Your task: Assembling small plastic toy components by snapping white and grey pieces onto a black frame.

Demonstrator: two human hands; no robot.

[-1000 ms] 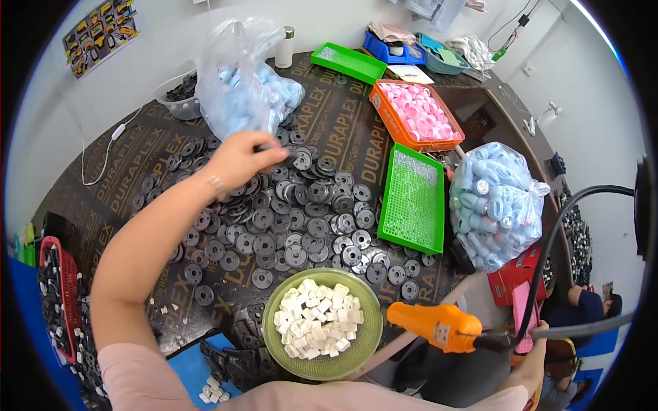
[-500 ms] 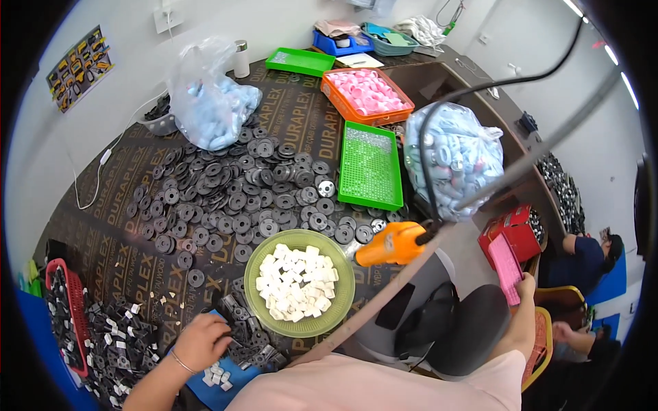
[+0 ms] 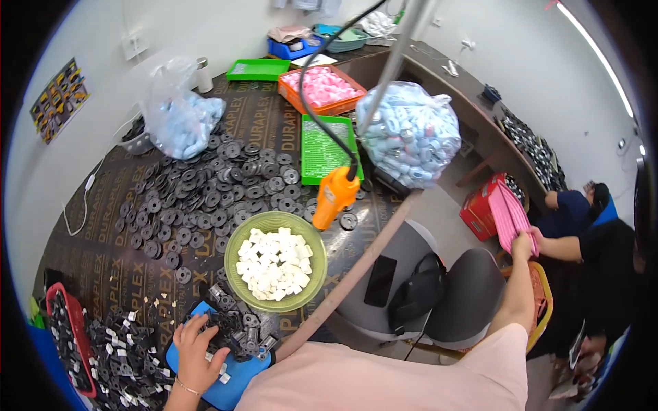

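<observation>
On the right, my right hand [image 3: 521, 246] grips the lower edge of a pink plastic basket [image 3: 506, 212], held upright off the table's side. A co-worker's hand [image 3: 537, 241] reaches to the same edge, right beside mine. My left hand [image 3: 195, 349] has its fingers apart over a blue mat [image 3: 236, 387] at the table's near edge. Small black plastic parts [image 3: 236, 322] lie heaped by its fingertips. A few small white pieces [image 3: 224, 375] show on the mat near the thumb; the palm may hide others. Beyond stands a green round basket [image 3: 235, 281] of white pieces [image 3: 274, 264].
Black discs [image 3: 226, 185] cover the table's middle. An orange power screwdriver [image 3: 336, 197] hangs on a cable. Bags of pale blue parts [image 3: 411, 133], a green tray [image 3: 308, 157] and an orange tray [image 3: 329, 108] stand behind. A grey chair [image 3: 356, 301] is at the table's side.
The view has turned to the right. My left hand has spread its fingers over the mat. A co-worker's hand has come to the pink basket, which my right hand still holds.
</observation>
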